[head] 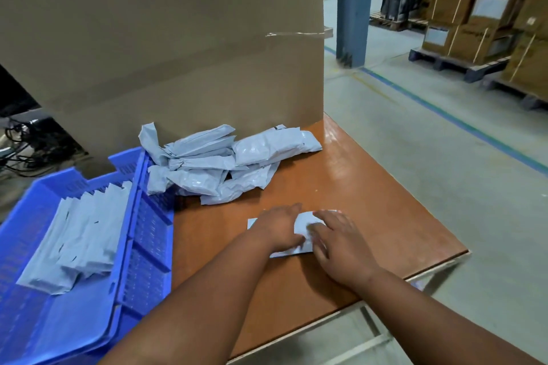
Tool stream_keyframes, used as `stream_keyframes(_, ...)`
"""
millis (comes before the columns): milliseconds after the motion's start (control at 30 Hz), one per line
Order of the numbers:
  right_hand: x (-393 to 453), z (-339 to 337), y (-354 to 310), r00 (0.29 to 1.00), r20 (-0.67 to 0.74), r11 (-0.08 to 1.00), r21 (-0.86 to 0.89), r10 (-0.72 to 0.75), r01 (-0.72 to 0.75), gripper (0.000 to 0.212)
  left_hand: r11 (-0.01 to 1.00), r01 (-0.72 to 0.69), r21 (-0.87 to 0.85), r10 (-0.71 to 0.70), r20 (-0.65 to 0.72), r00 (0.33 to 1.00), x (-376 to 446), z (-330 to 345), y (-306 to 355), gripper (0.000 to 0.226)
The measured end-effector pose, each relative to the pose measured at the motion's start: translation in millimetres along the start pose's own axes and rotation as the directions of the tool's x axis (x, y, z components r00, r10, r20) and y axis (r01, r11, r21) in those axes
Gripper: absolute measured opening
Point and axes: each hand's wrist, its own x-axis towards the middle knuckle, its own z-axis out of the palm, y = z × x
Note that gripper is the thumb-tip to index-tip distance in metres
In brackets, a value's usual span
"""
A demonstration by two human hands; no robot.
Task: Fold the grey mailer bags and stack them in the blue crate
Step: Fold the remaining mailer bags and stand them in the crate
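While pressed flat under both hands, lies near the bench's front edge: one grey mailer bag (299, 234), partly folded, only its middle strip and left and lower edges showing. Left hand (277, 227) laid palm-down across the bag's left half, fingers nearly straight and close together, tips reaching the far edge. Right hand (335, 241) laid over the right half, fingers (318, 230) slightly bent and spread, tips resting on the bag's middle; whether any fingertip pinches a fold cannot be told. Further back, against the tall cardboard box (166, 47) along the bench's far edge, heaped loosely: a pile of unfolded mailer bags (219, 163), crumpled and overlapping. At the bench's left edge, overhanging it: the blue crate (148, 234), with a stack of folded bags (80, 240) leaning in a row inside, toward its left side. Beyond the right edge: grey floor (444, 175), a blue pillar (354, 6), palletised cartons (486, 9).
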Motion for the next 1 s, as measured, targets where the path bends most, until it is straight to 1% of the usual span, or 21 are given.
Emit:
stream_keyframes(100,-6,1,-4,0.998,-0.034,0.999,0.025,-0.045,0.046,0.017,0.995,0.081,0.064,-0.084,0.045,0.995,12,-9,5,0.062)
stream_keyframes(167,-5,1,-3,0.998,-0.044,0.999,0.023,-0.046,0.047,0.016,0.990,0.127,0.060,-0.129,0.045,0.991,12,-17,3,0.058)
stream_keyframes(233,2,1,-5,0.999,-0.035,0.999,0.035,-0.026,0.027,0.022,0.986,0.168,-0.008,-0.167,0.027,0.986,9,-25,-7,0.054)
stream_keyframes(300,13,0,-13,0.999,-0.013,0.998,0.054,-0.038,0.039,0.029,0.977,0.186,-0.106,-0.186,0.014,0.983,-1,-39,-19,0.049)
stream_keyframes(367,30,-3,-27,0.998,-0.002,0.995,0.074,-0.068,0.068,0.033,0.968,0.199,-0.155,-0.205,-0.022,0.979,-16,-59,-29,0.036)
stream_keyframes(400,40,-5,-36,0.995,-0.010,0.992,0.088,-0.095,0.095,0.034,0.965,0.196,-0.175,-0.208,-0.056,0.976,-25,-70,-33,0.033)
stream_keyframes(467,62,-11,-59,0.985,-0.035,0.975,0.140,-0.167,0.170,0.035,0.944,0.245,-0.222,-0.275,-0.115,0.955,-46,-98,-42,0.046)
stream_keyframes(500,74,-15,-73,0.979,-0.051,0.964,0.169,-0.199,0.205,0.034,0.929,0.282,-0.237,-0.320,-0.136,0.938,-57,-115,-47,0.043)
stream_keyframes(567,99,-24,-107,0.963,-0.089,0.940,0.211,-0.255,0.268,0.032,0.910,0.344,-0.231,-0.382,-0.148,0.912,-83,-152,-64,0.030)
stream_keyframes(700,142,-32,-189,0.914,-0.139,0.865,0.296,-0.381,0.405,0.035,0.851,0.489,-0.193,-0.523,-0.215,0.825,-156,-220,-101,0.032)
stream_keyframes(767,159,-32,-234,0.882,-0.124,0.824,0.316,-0.455,0.470,0.037,0.801,0.543,-0.254,-0.590,-0.177,0.788,-199,-241,-121,0.022)
stream_keyframes(833,169,-31,-277,0.843,-0.090,0.778,0.343,-0.530,0.526,0.038,0.747,0.597,-0.291,-0.650,-0.137,0.747,-240,-250,-144,0.014)
stream_keyframes(900,173,-27,-317,0.789,-0.043,0.731,0.348,-0.613,0.587,0.040,0.680,0.663,-0.311,-0.720,-0.115,0.684,-276,-252,-167,0.014)
stream_keyframes(1000,172,-14,-368,0.697,0.112,0.689,0.323,-0.708,0.649,0.047,0.545,0.750,-0.375,-0.819,-0.044,0.573,-324,-237,-206,0.018)
